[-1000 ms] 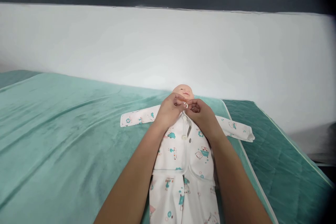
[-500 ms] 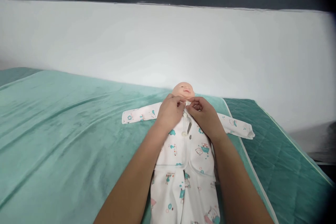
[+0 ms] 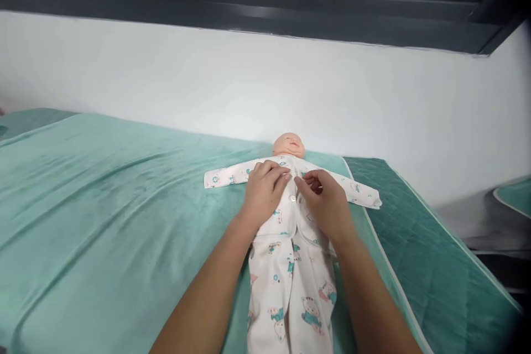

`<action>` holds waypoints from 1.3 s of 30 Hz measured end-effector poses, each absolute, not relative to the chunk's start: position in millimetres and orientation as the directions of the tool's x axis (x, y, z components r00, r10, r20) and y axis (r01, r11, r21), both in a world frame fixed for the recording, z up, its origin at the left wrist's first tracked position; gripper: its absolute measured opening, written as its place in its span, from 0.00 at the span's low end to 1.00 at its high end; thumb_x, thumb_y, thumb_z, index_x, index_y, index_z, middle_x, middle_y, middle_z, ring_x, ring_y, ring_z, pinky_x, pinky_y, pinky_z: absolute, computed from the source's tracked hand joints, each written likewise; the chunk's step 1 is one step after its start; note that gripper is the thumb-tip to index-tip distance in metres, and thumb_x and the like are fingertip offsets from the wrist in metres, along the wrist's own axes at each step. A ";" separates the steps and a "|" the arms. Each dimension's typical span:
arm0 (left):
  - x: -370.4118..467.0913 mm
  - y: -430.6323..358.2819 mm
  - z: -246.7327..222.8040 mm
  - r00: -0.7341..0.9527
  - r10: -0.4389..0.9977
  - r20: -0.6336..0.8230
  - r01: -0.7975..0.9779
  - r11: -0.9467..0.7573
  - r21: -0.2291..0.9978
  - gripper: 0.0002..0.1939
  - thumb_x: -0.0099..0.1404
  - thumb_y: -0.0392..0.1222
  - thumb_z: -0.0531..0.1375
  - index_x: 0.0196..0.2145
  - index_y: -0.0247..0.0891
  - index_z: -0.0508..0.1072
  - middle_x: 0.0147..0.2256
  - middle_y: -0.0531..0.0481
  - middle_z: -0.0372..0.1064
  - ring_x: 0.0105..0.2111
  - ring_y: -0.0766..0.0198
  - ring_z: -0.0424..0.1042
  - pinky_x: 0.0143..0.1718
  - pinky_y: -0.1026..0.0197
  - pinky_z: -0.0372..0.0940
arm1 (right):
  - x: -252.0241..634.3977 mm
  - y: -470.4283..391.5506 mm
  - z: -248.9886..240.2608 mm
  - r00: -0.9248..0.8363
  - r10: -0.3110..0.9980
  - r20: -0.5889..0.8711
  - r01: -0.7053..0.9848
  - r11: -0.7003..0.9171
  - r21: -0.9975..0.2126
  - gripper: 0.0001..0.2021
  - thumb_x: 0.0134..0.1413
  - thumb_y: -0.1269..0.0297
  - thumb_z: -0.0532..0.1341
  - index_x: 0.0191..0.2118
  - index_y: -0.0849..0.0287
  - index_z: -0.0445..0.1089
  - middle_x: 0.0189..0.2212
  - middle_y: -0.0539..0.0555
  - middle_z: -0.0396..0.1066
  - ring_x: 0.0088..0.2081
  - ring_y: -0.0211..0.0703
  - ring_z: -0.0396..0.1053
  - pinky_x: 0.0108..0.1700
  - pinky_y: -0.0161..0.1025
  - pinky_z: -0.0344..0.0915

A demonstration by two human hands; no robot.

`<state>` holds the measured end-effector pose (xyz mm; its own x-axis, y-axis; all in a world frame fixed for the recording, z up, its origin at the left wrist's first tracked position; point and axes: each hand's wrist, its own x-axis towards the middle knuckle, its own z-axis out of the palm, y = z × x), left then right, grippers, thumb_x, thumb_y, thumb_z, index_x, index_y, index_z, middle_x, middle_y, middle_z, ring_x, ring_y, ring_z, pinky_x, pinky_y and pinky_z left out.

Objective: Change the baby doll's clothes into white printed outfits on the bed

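Near far edge of pale-green plush sheet point(image 3: 124, 221): pink-headed doll point(image 3: 288, 145) on back, sleeves spread; white animal-print cotton jacket point(image 3: 282, 225) under my left point(image 3: 264, 191) and right hands point(image 3: 326, 199), slightly apart, fingers bent.

Baby doll point(image 3: 289, 145): bald, peach head at the far end, face up, lying on its back. White jacket point(image 3: 271, 225), teal/pink animal print, sleeves spread left and right; front partly closed, upper fastening hard to read. Matching trousers point(image 3: 309, 298) at the near end, legs together.
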<state>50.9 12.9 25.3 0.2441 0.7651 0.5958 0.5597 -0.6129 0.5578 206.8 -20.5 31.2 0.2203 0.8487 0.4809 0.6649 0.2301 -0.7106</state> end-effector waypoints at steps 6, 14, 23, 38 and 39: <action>55.5 24.6 28.1 0.303 0.779 0.549 0.527 -0.617 0.585 0.09 0.69 0.44 0.57 0.42 0.43 0.76 0.40 0.49 0.70 0.45 0.59 0.68 0.47 0.57 0.62 | 202.5 -24.9 29.4 0.259 0.891 0.374 0.573 0.170 -0.802 0.10 0.56 0.54 0.61 0.35 0.56 0.70 0.29 0.50 0.70 0.30 0.41 0.65 0.37 0.40 0.61; 60.5 21.5 38.7 0.274 0.806 0.524 0.425 -0.590 0.686 0.03 0.65 0.38 0.60 0.35 0.40 0.74 0.34 0.52 0.73 0.38 0.62 0.69 0.44 0.59 0.62 | 215.3 -21.0 29.3 0.334 0.934 0.123 0.066 0.107 -0.992 0.12 0.49 0.53 0.67 0.34 0.55 0.75 0.30 0.49 0.74 0.32 0.41 0.67 0.33 0.37 0.62; 69.7 15.4 42.9 0.188 0.899 0.395 0.214 -0.430 0.877 0.06 0.64 0.40 0.60 0.33 0.39 0.76 0.33 0.52 0.74 0.32 0.66 0.68 0.36 0.63 0.62 | 205.4 -24.4 26.1 0.355 0.916 0.184 0.013 0.192 -0.981 0.13 0.49 0.53 0.68 0.38 0.55 0.78 0.38 0.52 0.77 0.43 0.47 0.72 0.47 0.42 0.66; 61.5 22.1 35.6 0.239 0.934 0.267 0.063 -0.290 0.955 0.07 0.59 0.42 0.64 0.34 0.38 0.76 0.31 0.52 0.73 0.32 0.67 0.70 0.36 0.64 0.63 | 208.5 -22.4 27.2 0.185 0.959 0.213 0.229 0.169 -0.959 0.15 0.50 0.56 0.67 0.42 0.56 0.73 0.32 0.50 0.72 0.31 0.37 0.64 0.36 0.36 0.62; 60.9 21.2 36.3 0.245 0.932 0.267 0.071 -0.291 0.954 0.07 0.60 0.43 0.64 0.35 0.38 0.76 0.32 0.52 0.73 0.33 0.67 0.71 0.37 0.64 0.64 | 207.6 -22.5 27.6 0.193 0.956 0.221 0.257 0.168 -0.952 0.14 0.50 0.56 0.67 0.42 0.56 0.73 0.32 0.50 0.72 0.31 0.37 0.63 0.36 0.36 0.61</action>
